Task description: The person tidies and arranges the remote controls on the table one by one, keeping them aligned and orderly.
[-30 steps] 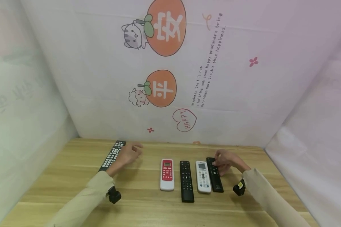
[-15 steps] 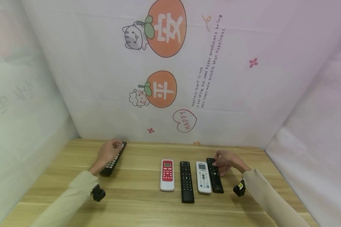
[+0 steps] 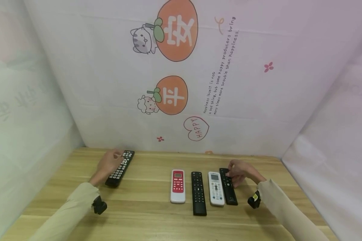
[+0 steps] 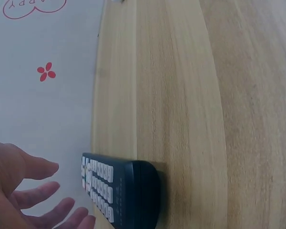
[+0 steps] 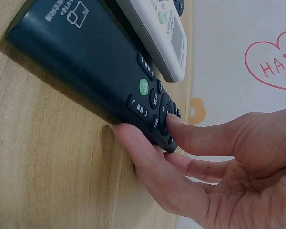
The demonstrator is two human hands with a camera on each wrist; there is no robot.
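At the left lies a black remote control with white buttons (image 3: 120,169). My left hand (image 3: 109,163) hovers over its left side; in the left wrist view, the loosely bent fingers (image 4: 45,191) hold nothing and point toward the remote. On the right, my right hand (image 3: 239,170) grips the far end of another black remote control (image 3: 228,187). The right wrist view shows the thumb (image 5: 200,136) on its buttons and a finger (image 5: 138,143) along its side edge. This remote has a green button and lies right beside a white remote control (image 3: 216,189).
Between the hands stand a red-and-white remote control (image 3: 177,186) and a long black remote control (image 3: 198,194), both lying lengthwise on the wooden table (image 3: 151,214). A white printed cloth (image 3: 244,134) rises along the table's back edge, with more cloth at both sides.
My left hand has moved left across the white-buttoned remote, from its right side to its left, uncovering its buttons. The right hand keeps its hold, and the remotes on the right stay put.
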